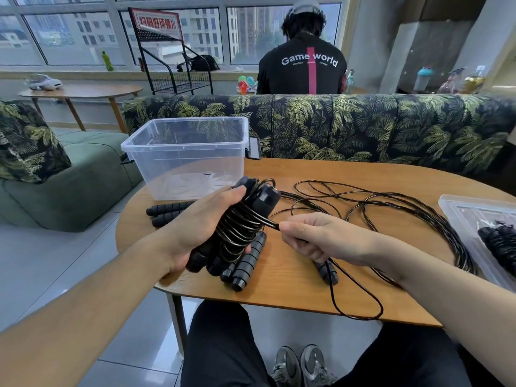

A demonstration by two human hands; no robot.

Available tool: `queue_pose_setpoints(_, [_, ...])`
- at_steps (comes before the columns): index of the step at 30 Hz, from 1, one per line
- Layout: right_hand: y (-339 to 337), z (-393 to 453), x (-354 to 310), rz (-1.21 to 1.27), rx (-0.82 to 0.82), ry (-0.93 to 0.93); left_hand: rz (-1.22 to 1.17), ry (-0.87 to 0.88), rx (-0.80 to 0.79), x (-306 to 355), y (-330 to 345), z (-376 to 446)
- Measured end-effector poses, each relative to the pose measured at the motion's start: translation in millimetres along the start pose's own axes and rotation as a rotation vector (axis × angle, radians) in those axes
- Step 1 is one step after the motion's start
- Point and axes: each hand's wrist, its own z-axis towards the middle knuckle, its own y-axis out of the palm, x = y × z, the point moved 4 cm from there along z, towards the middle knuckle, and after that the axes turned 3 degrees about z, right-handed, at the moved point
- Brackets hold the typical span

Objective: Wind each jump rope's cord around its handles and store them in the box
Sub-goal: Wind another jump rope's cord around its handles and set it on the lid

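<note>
At the centre of the frame the left hand grips a pair of black handles, fingers curled round them, with cord already coiled about them in many turns. Just to its right the right hand pinches the free cord between thumb and forefinger where it leaves the coil. Below the left hand more ribbed handles lie on the wooden table; another pair lies to the left, and one handle is half hidden under the right hand. Loose cords tangle across the table's right side; which belongs to which rope cannot be told. The clear box stands in the upper left of the table. At the right edge a clear lid, cut off, carries a dark wound bundle. Beyond a leaf-patterned sofa, a person's black shirt reads "Game world"; smaller print is illegible. A red sign by the windows shows mirrored characters.
</note>
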Motion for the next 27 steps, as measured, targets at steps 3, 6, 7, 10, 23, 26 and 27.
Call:
queue_pose_setpoints(3, [-7, -4, 4, 0.112, -0.116, 0.005, -0.007, 0.014, -0.116, 1, -5, -1])
queue_pose_setpoints(6, [-19, -5, 4, 0.072, -0.136, 0.023, 0.004, 0.025, -0.199, 6, -7, -4])
queue_pose_setpoints(7, [-23, -4, 2, 0.002, -0.112, 0.037, 0.018, 0.042, -0.214, 8, -6, -5])
queue_pose_setpoints(10, [-33, 1, -7, -0.281, 0.042, 0.100, 0.138, 0.063, -0.196, 9, -12, -1])
queue_pose_setpoints(23, [-18, 38, -39, -0.750, 0.278, 0.065, 1.367, 0.047, -0.220, 15, 26, 11])
queue_pose_setpoints(26, [-11, 38, -41, -0.751, 0.290, 0.060, 1.380, 0.053, -0.164, 7, 25, 18])
queue_pose_setpoints(27, [-9, 37, -41, -0.753, 0.299, 0.062, 1.362, 0.045, -0.148, 4, 22, 20])
